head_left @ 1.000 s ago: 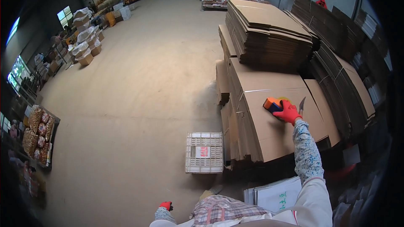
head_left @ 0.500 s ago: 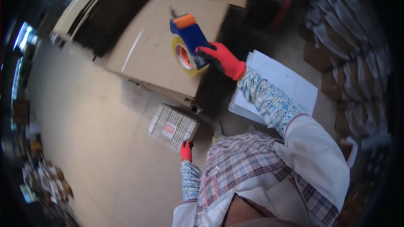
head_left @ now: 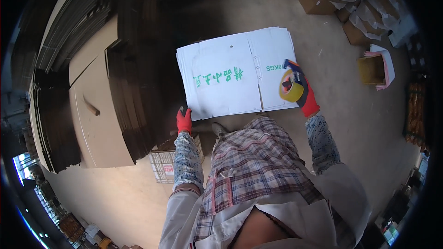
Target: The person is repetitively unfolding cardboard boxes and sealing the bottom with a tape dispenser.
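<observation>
A stack of flattened white cardboard boxes (head_left: 221, 92) with green printing lies in front of me. My left hand (head_left: 183, 121), in a red glove with black fingertips, is at the stack's near left corner. Its thumb and fingers look apart, with nothing between them. In my right hand (head_left: 308, 99), gloved the same way, is a tape dispenser (head_left: 290, 64) with a blue body and a roll of yellowish tape (head_left: 291, 93). The dispenser is over the right end of the white stack. My right fingers wrap round it and are partly hidden by it.
Stacked brown flattened cardboard (head_left: 101, 97) stands at the left, with a white plastic crate (head_left: 161, 166) by its near end. Brown cartons with plastic liners (head_left: 318, 0) are at the far right. A yellow basket (head_left: 371, 70) sits on the floor at the right.
My view has turned right, from the brown cardboard to the white stack. The tape dispenser, still in my right hand, is now over the white stack. My left hand has come up to its corner.
</observation>
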{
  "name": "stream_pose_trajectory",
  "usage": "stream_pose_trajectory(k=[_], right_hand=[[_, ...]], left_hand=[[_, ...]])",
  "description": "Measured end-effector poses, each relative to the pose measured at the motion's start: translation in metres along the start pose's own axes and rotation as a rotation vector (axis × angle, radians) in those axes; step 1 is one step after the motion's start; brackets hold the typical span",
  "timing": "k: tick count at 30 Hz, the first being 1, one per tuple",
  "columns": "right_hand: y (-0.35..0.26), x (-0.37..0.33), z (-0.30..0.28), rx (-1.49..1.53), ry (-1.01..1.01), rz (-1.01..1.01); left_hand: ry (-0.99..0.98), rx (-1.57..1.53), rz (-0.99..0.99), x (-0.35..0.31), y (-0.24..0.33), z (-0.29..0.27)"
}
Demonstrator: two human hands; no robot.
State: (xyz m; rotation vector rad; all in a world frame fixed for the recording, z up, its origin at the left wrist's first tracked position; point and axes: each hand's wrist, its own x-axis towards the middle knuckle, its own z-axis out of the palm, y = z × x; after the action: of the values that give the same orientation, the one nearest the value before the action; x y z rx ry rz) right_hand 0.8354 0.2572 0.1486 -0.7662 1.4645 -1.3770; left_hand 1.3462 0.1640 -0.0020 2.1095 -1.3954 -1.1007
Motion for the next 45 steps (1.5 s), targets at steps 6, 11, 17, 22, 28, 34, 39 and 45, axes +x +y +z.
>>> stream_pose_trajectory(k=[6, 11, 17, 22, 28, 34, 39, 45], right_hand=[[0.085, 0.104, -0.117, -0.664, 0.572, 0.282], [0.124, 0.137, -0.128, -0.881, 0.338, 0.407], [0.096, 0.126, -0.120, -0.486, 0.521, 0.536], [0.049, 0.116, -0.157, 0.480, 0.367, 0.185], [-0.005, 0.131, -0.136, 0.157, -0.023, 0.057], [-0.138, 0.129, -0.023, -0.124, -0.160, 0.318], [-0.240, 0.068, 0.053, -1.428, -0.762, -0.494], [-0.279, 0.090, 0.073, -1.224, -0.541, 0.315]], left_hand=[[-0.110, 0.014, -0.243, 0.062, 0.045, 0.062], [0.126, 0.284, -0.355, 0.041, 0.098, 0.043], [0.408, -0.686, 0.119, -0.015, 0.155, 0.007], [0.318, -0.634, 0.189, -0.024, 0.167, -0.046], [0.427, -0.923, 0.696, -0.051, 0.194, -0.116], [0.455, -1.051, 0.377, -0.017, 0.250, -0.110], [0.448, -0.923, 0.406, 0.046, 0.295, -0.107], [0.115, -0.927, 0.522, 0.050, 0.309, -0.109]])
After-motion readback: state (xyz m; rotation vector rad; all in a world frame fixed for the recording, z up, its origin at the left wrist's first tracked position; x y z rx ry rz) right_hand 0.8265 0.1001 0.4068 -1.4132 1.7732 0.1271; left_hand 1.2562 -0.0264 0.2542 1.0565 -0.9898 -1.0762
